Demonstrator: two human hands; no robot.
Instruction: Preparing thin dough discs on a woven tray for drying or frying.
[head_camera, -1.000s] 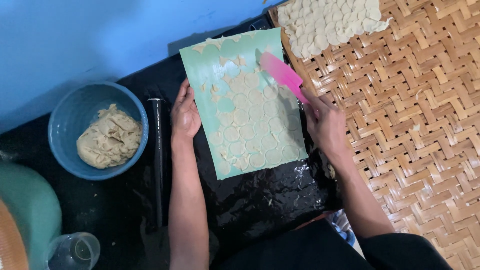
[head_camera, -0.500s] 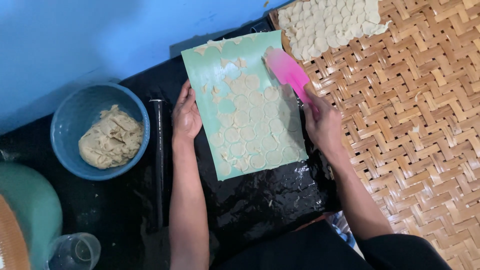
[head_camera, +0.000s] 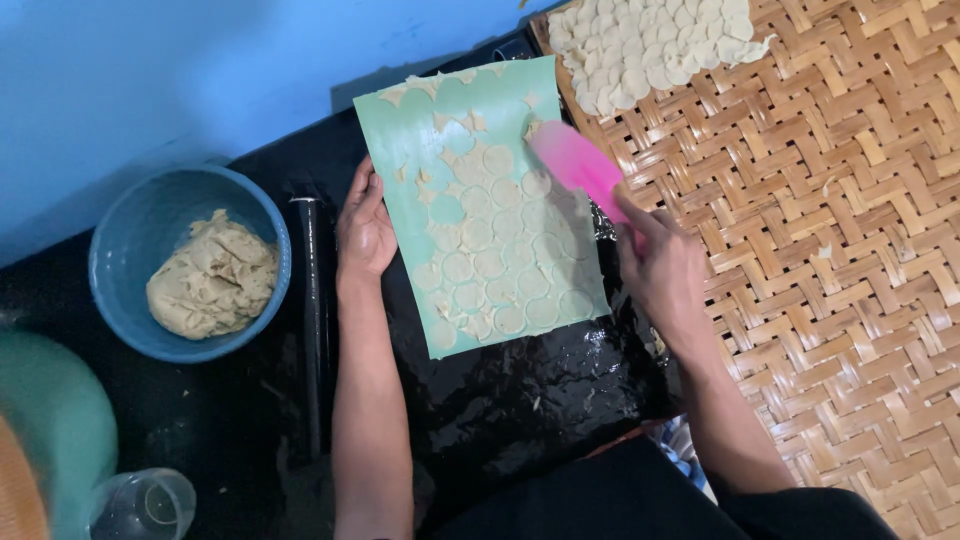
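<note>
A pale green mat (head_camera: 412, 130) lies on black plastic, covered with several thin round dough discs (head_camera: 500, 260). My left hand (head_camera: 364, 226) rests flat on the mat's left edge, fingers apart. My right hand (head_camera: 665, 275) grips a pink scraper (head_camera: 575, 160), whose blade lies on the mat's upper right part, among the discs. Scraps of dough cling to the mat's top edge.
A woven bamboo tray (head_camera: 830, 250) fills the right side, with a pile of cut dough discs (head_camera: 650, 40) at its top. A blue bowl (head_camera: 130, 240) holding a dough lump (head_camera: 212, 288) sits left. A black rolling pin (head_camera: 314, 320) lies beside the mat. A clear cup (head_camera: 150, 505) stands bottom left.
The pink scraper has slid a little down and inward across the mat's upper right corner. My left hand has stayed on the mat's edge.
</note>
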